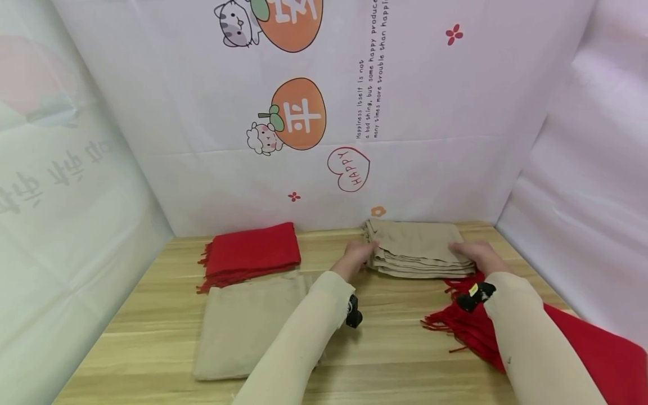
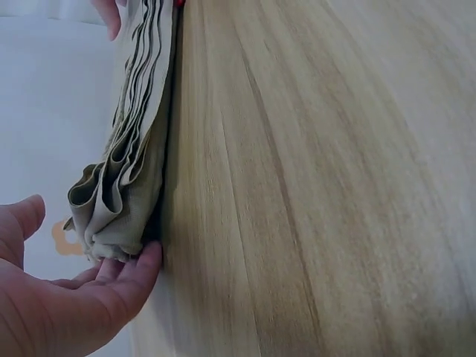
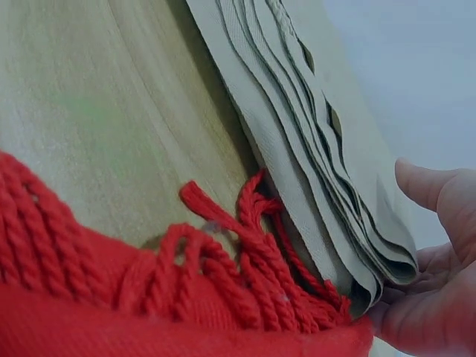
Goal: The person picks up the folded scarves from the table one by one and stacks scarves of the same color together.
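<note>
A folded beige cloth (image 1: 417, 242), stacked in several layers, lies at the back right of the wooden table. At its left end is my left hand (image 1: 358, 256); in the left wrist view, that hand's fingers (image 2: 137, 279) touch the cloth's lower edge while the thumb stands apart. My right hand (image 1: 481, 254) is at the opposite end, its fingertips against the folded layers and its thumb raised off them in the right wrist view. A red fringed cloth (image 3: 186, 327) lies close below the right end of the beige stack, its tassels touching the layers.
Another folded red cloth (image 1: 255, 250) with fringe sits at the back left. In front of it lies a larger folded beige cloth (image 1: 243, 332), partly covered by my left sleeve. White printed sheeting (image 1: 430, 112) rises behind the table (image 1: 136, 337) and along both sides.
</note>
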{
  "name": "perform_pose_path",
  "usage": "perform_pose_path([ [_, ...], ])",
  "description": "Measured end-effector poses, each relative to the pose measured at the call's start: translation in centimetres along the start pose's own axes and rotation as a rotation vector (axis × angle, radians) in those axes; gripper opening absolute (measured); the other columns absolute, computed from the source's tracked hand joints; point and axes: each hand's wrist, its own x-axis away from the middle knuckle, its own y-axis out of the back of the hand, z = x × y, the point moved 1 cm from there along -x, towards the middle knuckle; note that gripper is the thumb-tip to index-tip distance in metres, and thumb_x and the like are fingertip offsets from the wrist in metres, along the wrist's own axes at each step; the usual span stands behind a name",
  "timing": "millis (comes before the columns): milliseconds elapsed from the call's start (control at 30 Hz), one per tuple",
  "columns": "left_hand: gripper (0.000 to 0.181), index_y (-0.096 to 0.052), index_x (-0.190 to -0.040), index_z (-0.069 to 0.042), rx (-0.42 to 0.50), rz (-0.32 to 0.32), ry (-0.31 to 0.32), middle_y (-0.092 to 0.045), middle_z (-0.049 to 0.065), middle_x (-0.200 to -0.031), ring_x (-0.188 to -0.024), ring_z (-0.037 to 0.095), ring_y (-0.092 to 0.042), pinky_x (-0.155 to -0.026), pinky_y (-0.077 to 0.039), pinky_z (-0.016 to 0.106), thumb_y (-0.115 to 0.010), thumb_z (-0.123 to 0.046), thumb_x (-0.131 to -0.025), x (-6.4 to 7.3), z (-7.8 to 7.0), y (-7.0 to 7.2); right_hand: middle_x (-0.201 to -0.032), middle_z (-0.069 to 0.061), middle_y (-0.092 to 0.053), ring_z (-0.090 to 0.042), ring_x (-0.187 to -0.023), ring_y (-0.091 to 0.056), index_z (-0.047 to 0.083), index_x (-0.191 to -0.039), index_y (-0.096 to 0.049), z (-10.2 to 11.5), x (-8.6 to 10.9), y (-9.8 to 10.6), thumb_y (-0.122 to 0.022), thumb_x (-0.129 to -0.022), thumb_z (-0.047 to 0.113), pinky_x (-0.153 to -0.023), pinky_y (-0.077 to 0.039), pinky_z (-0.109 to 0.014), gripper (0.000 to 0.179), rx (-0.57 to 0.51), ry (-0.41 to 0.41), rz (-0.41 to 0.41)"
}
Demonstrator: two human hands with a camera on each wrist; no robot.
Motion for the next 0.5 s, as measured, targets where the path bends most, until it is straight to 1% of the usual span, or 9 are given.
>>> perform_pose_path([
  [33, 0.039, -0.061, -0.102, -0.002, 0.010, -0.007, 0.003, -0.048, 0.005, -0.082, -0.065, 0.016, -0.046, -0.060, -0.047, 0.032, -0.067, -0.039, -0.091, 0.0, 0.0, 0.0, -0.147, -0.034, -0.022, -0.040, -0.129, -0.028, -0.018, -0.143, -0.020, 0.1, 0.0, 0.0, -0.053, -0.094, 0.049, -0.108, -0.026, -0.053, 0.089, -0.001, -0.004, 0.010],
  [100, 0.040, -0.060, -0.106, -0.001, 0.031, -0.014, -0.007, -0.049, 0.005, -0.085, -0.069, 0.016, -0.050, -0.063, -0.050, 0.033, -0.067, -0.037, -0.091, 0.1, -0.1, 0.0, -0.147, -0.033, -0.022, -0.040, -0.129, -0.028, -0.017, -0.144, -0.022, 0.2, 0.1, -0.1, -0.052, -0.095, 0.050, -0.108, -0.026, -0.053, 0.088, 0.003, 0.007, 0.027],
  [200, 0.043, -0.059, -0.112, 0.001, 0.052, -0.014, -0.016, -0.051, 0.006, -0.090, -0.074, 0.017, -0.052, -0.067, -0.053, 0.036, -0.067, -0.036, -0.092, 0.0, 0.0, -0.1, -0.144, -0.033, -0.027, -0.039, -0.126, -0.032, -0.017, -0.142, -0.026, 0.5, 0.2, -0.3, -0.052, -0.095, 0.049, -0.106, -0.029, -0.051, 0.086, 0.014, 0.031, 0.013],
  [267, 0.046, -0.058, -0.117, 0.003, 0.066, -0.011, -0.016, -0.052, 0.007, -0.092, -0.075, 0.018, -0.053, -0.068, -0.053, 0.037, -0.066, -0.035, -0.093, -0.2, 0.0, -0.2, -0.143, -0.034, -0.027, -0.040, -0.125, -0.033, -0.019, -0.141, -0.026, 0.6, 0.1, -0.3, -0.051, -0.095, 0.047, -0.106, -0.029, -0.052, 0.084, 0.019, 0.043, 0.002],
  [400, 0.055, -0.052, -0.127, 0.005, 0.098, -0.014, 0.008, -0.052, 0.009, -0.097, -0.079, 0.020, -0.054, -0.068, -0.051, 0.037, -0.067, -0.035, -0.092, -0.8, 0.1, -0.5, -0.145, -0.035, -0.024, -0.040, -0.126, -0.031, -0.020, -0.142, -0.022, 0.5, -0.1, -0.3, -0.051, -0.095, 0.047, -0.107, -0.027, -0.052, 0.086, 0.021, 0.031, -0.015],
  [467, 0.059, -0.050, -0.129, 0.006, 0.112, -0.021, 0.021, -0.053, 0.010, -0.101, -0.082, 0.021, -0.055, -0.068, -0.051, 0.036, -0.068, -0.035, -0.091, -1.0, 0.2, -0.7, -0.142, -0.034, -0.027, -0.039, -0.123, -0.033, -0.020, -0.141, -0.024, 0.4, -0.2, -0.3, -0.051, -0.095, 0.046, -0.106, -0.029, -0.051, 0.084, 0.025, 0.031, -0.028],
  [500, 0.059, -0.050, -0.129, 0.007, 0.121, -0.026, 0.026, -0.054, 0.011, -0.104, -0.084, 0.022, -0.057, -0.069, -0.051, 0.036, -0.069, -0.034, -0.091, -1.0, 0.2, -0.8, -0.138, -0.033, -0.032, -0.038, -0.119, -0.036, -0.019, -0.139, -0.028, 0.3, -0.2, -0.4, -0.051, -0.095, 0.046, -0.104, -0.032, -0.049, 0.082, 0.027, 0.029, -0.040],
])
